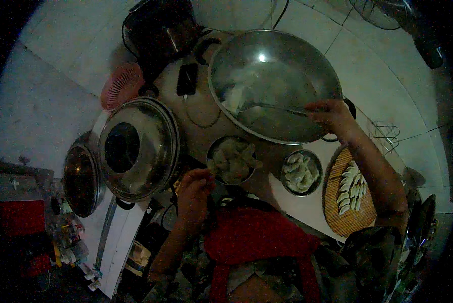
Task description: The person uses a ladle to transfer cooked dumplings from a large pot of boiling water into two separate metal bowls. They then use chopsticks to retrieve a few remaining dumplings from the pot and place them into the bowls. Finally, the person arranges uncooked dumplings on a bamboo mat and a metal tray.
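Note:
The scene is dim. My right hand point(334, 115) grips the handle of a long metal utensil point(275, 108), perhaps a ladle or spatula. Its far end lies inside a large metal wok point(271, 75), where pale liquid or steam blurs the detail. Curled near my body, my left hand point(194, 189) is beside a bowl point(211, 149) of dumplings point(232, 159); whether it holds anything is hidden. A smaller metal bowl point(320, 170) with more dumplings point(301, 172) stands below the wok. Rows of dumplings point(350, 189) lie on a round slatted mat point(334, 200) under my right forearm.
To the left stands a lidded metal pot point(154, 147), with another round lid or pan point(78, 180) beside it. Beyond are a pink plastic basket point(122, 85), a dark pot or appliance point(162, 30) and a phone point(187, 78) on a cable. A wire rack point(387, 134) is at right.

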Demonstrator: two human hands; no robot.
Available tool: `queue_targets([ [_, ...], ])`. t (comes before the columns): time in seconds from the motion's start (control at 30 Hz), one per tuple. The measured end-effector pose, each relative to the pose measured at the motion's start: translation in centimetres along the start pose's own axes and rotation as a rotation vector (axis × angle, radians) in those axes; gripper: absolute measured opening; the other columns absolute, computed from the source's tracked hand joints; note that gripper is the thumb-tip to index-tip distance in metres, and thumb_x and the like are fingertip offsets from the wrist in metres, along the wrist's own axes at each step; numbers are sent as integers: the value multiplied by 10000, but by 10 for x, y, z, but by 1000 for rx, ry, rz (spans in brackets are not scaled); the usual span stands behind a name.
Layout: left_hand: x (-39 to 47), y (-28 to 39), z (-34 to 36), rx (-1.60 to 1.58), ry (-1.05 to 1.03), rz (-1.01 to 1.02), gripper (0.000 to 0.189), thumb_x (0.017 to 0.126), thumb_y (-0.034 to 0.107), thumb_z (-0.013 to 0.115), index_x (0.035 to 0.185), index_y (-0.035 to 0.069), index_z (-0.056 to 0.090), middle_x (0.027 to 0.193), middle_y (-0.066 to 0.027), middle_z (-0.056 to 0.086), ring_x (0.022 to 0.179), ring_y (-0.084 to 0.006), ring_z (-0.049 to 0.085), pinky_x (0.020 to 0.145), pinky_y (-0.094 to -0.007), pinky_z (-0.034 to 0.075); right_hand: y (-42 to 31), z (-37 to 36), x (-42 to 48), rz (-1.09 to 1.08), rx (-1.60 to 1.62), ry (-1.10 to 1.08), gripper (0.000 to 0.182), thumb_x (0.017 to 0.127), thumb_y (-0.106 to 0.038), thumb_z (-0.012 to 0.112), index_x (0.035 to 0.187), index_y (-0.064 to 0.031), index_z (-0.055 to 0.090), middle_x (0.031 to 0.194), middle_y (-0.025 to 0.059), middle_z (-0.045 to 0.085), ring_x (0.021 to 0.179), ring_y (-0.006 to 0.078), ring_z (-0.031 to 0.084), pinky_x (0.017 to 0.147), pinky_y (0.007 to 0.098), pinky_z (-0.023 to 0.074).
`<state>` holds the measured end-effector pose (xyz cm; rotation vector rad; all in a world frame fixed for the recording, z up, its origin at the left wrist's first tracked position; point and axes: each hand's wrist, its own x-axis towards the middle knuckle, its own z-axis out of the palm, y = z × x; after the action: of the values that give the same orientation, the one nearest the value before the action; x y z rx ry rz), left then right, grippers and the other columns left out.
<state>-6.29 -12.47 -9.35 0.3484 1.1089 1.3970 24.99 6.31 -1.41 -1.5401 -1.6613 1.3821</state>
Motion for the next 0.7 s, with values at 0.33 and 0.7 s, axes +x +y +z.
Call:
queue_targets([
  [0.33, -6, 6, 15, 4, -22, -32, 195, 786, 31, 528, 980, 48, 546, 993, -76, 554, 921, -203, 540, 817, -356, 439, -21, -19, -39, 149, 76, 100, 266, 746, -155, 648, 981, -32, 626, 618, -36, 486, 456, 32, 340, 399, 198, 222],
  [0.7, -2, -6, 11, -33, -142, -44, 185, 786, 9, 516, 960, 44, 568, 964, -79, 563, 897, -195, 542, 801, -346, 452, -12, -35, -80, 98, 12, 175, 241, 775, -123, 624, 993, -21, 616, 590, -35, 461, 445, 34, 329, 398, 199, 225],
])
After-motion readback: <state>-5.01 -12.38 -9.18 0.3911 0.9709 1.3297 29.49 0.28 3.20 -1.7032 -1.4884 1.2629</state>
